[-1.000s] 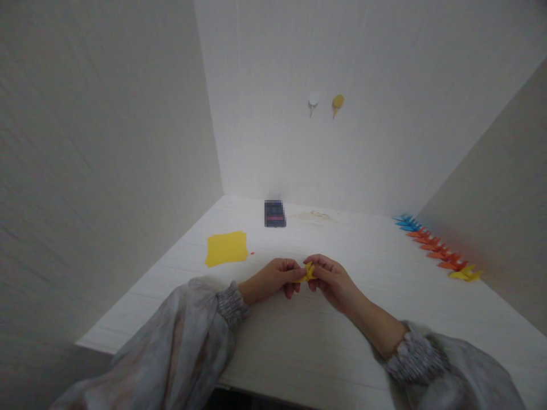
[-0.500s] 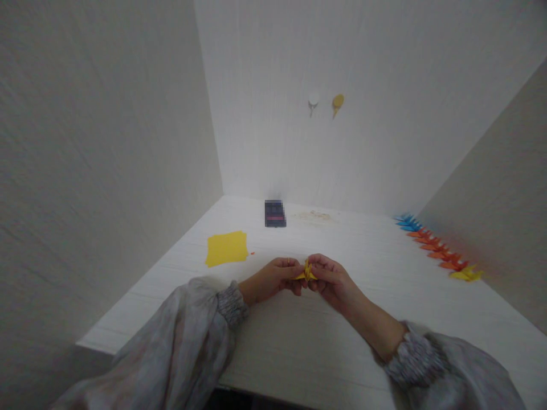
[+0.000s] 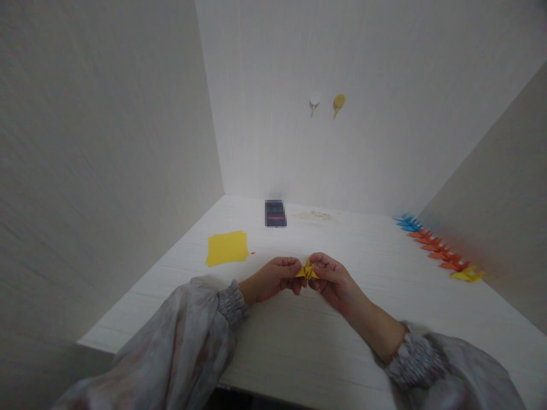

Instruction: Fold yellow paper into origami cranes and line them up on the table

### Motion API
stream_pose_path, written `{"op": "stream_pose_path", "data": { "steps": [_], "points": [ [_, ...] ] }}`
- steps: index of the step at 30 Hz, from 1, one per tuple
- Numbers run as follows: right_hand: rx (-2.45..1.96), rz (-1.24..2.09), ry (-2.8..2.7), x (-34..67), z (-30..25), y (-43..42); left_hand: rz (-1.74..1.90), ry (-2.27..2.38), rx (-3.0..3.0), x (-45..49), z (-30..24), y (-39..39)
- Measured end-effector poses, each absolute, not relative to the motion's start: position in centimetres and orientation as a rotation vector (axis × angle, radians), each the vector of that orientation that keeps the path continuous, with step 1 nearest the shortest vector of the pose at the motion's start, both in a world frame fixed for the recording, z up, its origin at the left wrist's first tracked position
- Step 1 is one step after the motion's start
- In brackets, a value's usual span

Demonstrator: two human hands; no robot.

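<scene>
Between my two hands is a small yellow origami crane (image 3: 307,271), its wings partly spread and a point sticking up. My left hand (image 3: 280,275) pinches its left wing between thumb and fingers; a ring shows on one finger. My right hand (image 3: 335,280) grips the right side, thumb in front and fingers curled behind. The fingertips hide part of the folded paper. Both hands are just above the white table (image 3: 273,341), near its middle.
A stack of yellow paper (image 3: 227,248) lies to the left, a tiny orange scrap (image 3: 253,253) beside it. A dark, blurred rectangular object (image 3: 275,214) is at the back. Blue cranes (image 3: 408,222), orange cranes (image 3: 440,250) and a yellow crane (image 3: 468,274) line the right wall. Two hooks (image 3: 339,101) hang behind.
The yellow crane's wings look more spread, and its front shows wider between my fingers. My hands have barely shifted.
</scene>
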State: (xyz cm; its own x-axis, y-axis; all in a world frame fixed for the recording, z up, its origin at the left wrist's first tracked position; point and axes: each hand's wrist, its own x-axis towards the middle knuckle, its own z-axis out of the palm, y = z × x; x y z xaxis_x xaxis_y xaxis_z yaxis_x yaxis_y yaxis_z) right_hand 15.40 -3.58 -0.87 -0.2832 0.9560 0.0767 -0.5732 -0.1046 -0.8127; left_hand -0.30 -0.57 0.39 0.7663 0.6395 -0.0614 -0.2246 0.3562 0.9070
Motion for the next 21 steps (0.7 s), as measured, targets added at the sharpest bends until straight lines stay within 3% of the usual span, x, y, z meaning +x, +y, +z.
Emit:
{"op": "stream_pose_path", "data": {
  "steps": [21],
  "points": [
    [-0.503,1.702,-0.808,15.67,-0.64,-3.32,0.585,0.43,1.063,-0.39,0.78,-0.67]
  ]
}}
